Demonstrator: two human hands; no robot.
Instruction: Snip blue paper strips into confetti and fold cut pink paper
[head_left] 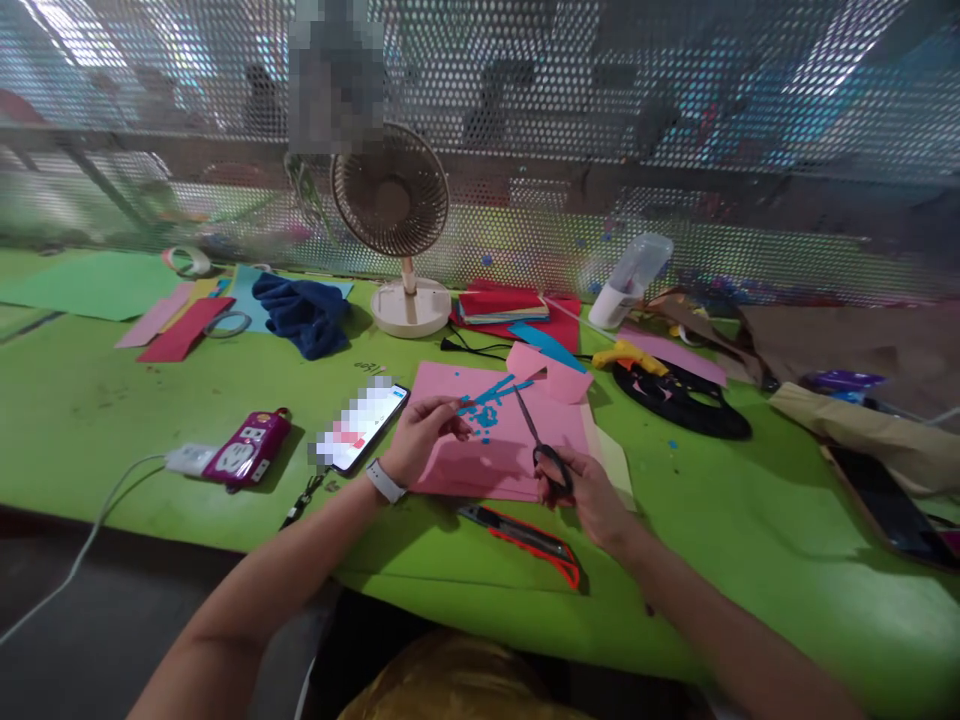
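Nearest the person, a red-and-black utility knife (pixel 525 538) lies flat on the green desk (pixel 750 520), its long axis running left to right and slanting toward the near edge at its right end.

Just beyond it, the right hand (pixel 589 490) is closed through the black loops of the scissors (pixel 541 445). The scissors' long axis runs from the handles at the near right to the tip at the far left, with the blades pointing away from the person toward the blue paper strip (pixel 499 390).

The left hand (pixel 421 430), with a white watch (pixel 386 482) on its wrist, pinches the strip's left end between the fingertips. The strip lies roughly left to right, rising slightly to the right, just above a pink sheet (pixel 517 450) scattered with small blue scraps (pixel 484 420).

Left of the sheet lie a phone (pixel 360 425) and a purple power strip (pixel 247 448).

Farther back, a yellow glue gun (pixel 628 356) rests beside a black ring (pixel 679 400). Behind these, a clear plastic container (pixel 630 278) lies tilted with its closed end up and to the right. Its lower part looks white, but its contents cannot be made out.

A stack of red paper (pixel 502 303), a small fan (pixel 394 225) and a blue cloth (pixel 304 312) stand in front of the mesh screen (pixel 675 120).
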